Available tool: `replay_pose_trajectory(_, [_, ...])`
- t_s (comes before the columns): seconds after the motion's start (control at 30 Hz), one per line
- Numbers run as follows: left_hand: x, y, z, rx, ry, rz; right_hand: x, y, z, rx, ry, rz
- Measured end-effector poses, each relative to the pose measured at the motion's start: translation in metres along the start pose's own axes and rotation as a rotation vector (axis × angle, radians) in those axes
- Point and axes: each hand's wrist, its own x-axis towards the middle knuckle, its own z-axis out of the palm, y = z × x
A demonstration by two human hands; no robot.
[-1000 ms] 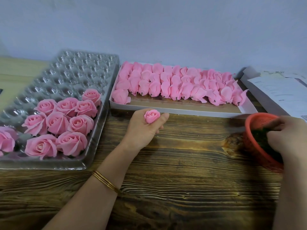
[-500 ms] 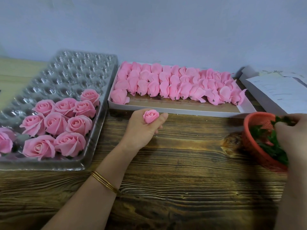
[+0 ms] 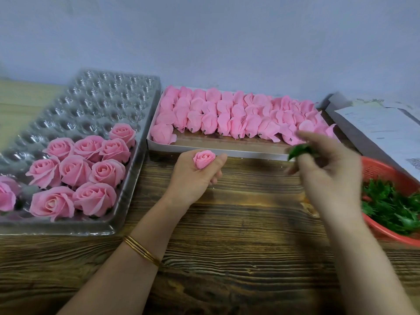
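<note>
Our left hand (image 3: 195, 176) and right hand (image 3: 327, 176) are working above the wooden bench (image 3: 238, 235), between the clear tray (image 3: 102, 103) of finished roses (image 3: 75, 169) at left and the red basket (image 3: 381, 170) of green leaves (image 3: 391, 208) at right, with the white box (image 3: 238, 153) of petals (image 3: 227, 114) lying just beyond. We are gripping a small pink rosebud (image 3: 203, 158) upright in the left hand's curled fingers, and the blurred right hand is pinching a green leaf piece (image 3: 301, 150) over the box's near edge.

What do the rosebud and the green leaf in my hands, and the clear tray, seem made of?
The rosebud: matte pink, thin clean-edged petals, likely foam or soft paper.
The green leaf: blurred, probably fabric or plastic.
The tray: glossy clear moulded plastic, glints on its dimpled cups.
</note>
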Motion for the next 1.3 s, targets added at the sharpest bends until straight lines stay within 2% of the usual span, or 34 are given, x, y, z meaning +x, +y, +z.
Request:
replay_pose_trajectory(0.07, [0.000, 0.001, 0.000, -0.019, 0.018, 0.005, -0.006, 0.001, 0.019, 0.025, -0.170, 0.075])
replay_pose_trajectory(0.2, [0.000, 0.002, -0.002, -0.077, 0.074, 0.020, -0.017, 0.006, 0.049, 0.182, -0.346, 0.285])
replay_pose_trajectory(0.43, [0.004, 0.003, -0.004, -0.221, 0.154, -0.017, -0.017, 0.005, 0.063, 0.707, -0.377, 0.707])
replay_pose_trajectory(0.57, [0.004, 0.004, -0.003, -0.286, 0.141, -0.034, -0.018, 0.005, 0.063, 0.885, -0.389, 0.831])
replay_pose_trajectory(0.87, [0.002, 0.007, -0.005, -0.379, 0.090, -0.064, -0.022, 0.005, 0.068, 1.058, -0.424, 0.893])
replay_pose_trajectory(1.3, [0.000, 0.006, -0.002, -0.403, -0.077, 0.008, -0.035, 0.001, 0.079, 1.026, -0.487, 0.920])
